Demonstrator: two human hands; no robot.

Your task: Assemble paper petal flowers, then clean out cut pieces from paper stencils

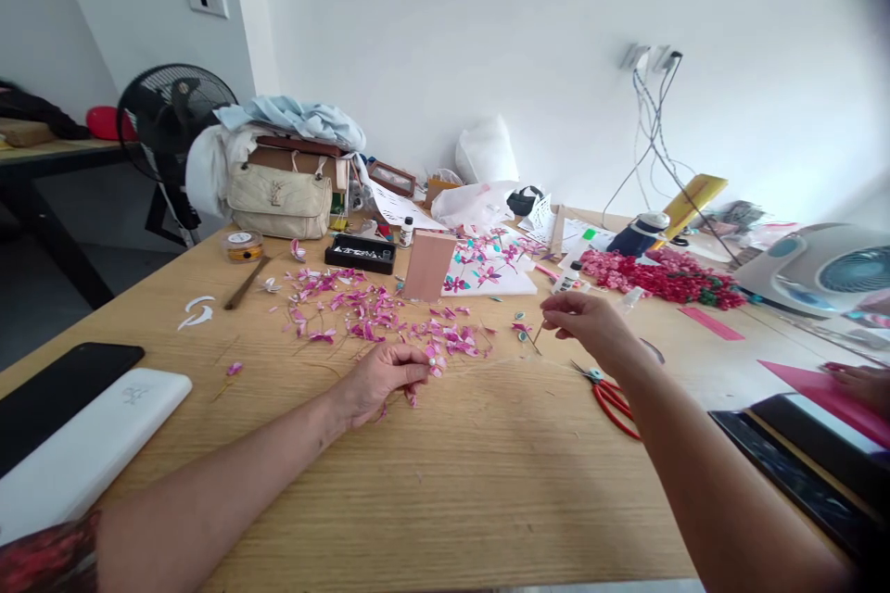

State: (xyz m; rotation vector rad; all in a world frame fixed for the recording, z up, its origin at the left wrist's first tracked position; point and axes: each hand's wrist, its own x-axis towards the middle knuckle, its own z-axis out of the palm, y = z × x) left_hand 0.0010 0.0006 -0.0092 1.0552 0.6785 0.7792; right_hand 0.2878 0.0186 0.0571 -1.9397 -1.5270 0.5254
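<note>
Between the thumb and fingers of my left hand (pixel 389 382) is a pink flower (pixel 436 363) with a pearl-like white centre; more pink petals hang below the fingers. My right hand (pixel 578 320) is raised over the table to the right, its fingertips pinched on a thin dark stick (pixel 538 334) pointing down to the tabletop. A fine pale thread or wire seems to run between the two hands. Many loose pink flowers (pixel 368 308) on thin stems lie beyond my left hand. Red-handled pliers (pixel 612 403) rest beneath my right forearm.
A pinkish block (pixel 429 266) stands behind the flowers, beside a black tray (pixel 360 253). At left lie a white power bank (pixel 97 449) and a black phone (pixel 62 389). Red flower bunches (pixel 660 276) and a white fan (pixel 827 269) are at right. Another person's hand (pixel 858 380) shows at the right edge.
</note>
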